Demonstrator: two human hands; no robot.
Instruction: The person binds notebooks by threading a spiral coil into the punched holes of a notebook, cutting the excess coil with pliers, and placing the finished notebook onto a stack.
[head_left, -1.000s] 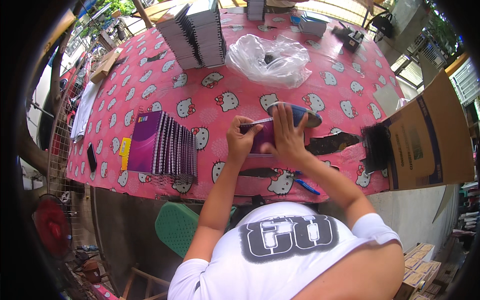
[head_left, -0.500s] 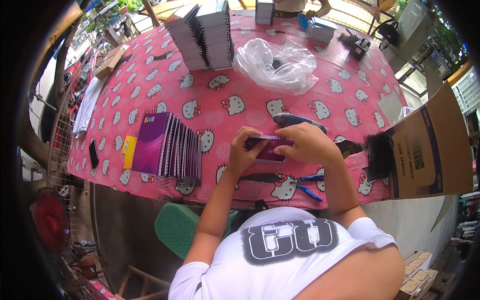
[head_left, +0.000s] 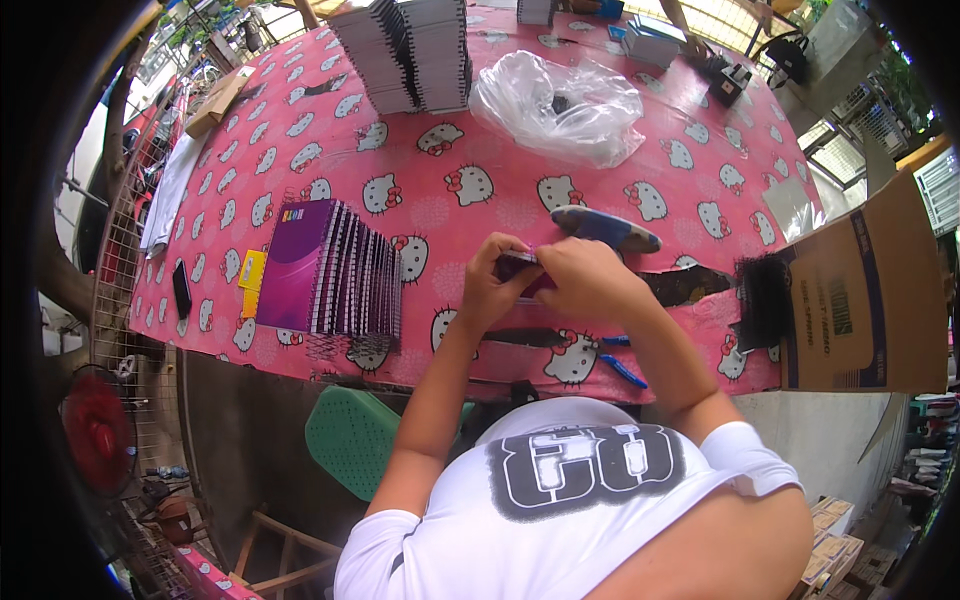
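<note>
My left hand (head_left: 487, 288) is closed round the left end of a small purple spiral notebook (head_left: 514, 265), with the thumb across its cover. My right hand (head_left: 590, 280) pinches the notebook's right part near the wire-bound edge; its fingertips are partly hidden behind the hand. Just beyond the right hand lies a blue-grey rounded object (head_left: 605, 228), whose kind I cannot make out. Blue-handled pliers (head_left: 622, 368) rest on the table below the right wrist. To the left, a row of purple spiral notebooks (head_left: 300, 265) leans together.
Tall notebook stacks (head_left: 420, 60) and a clear plastic bag (head_left: 560, 105) stand farther back. A cardboard box (head_left: 865, 300) with black wire spirals (head_left: 757, 300) beside it is at the right. A yellow object (head_left: 252, 275) and a phone (head_left: 182, 290) lie left. A green stool (head_left: 350, 440) is below the edge.
The small notebook has been tilted up, so less of its cover shows. My right hand has moved left, closer to the left hand. The view has shifted slightly.
</note>
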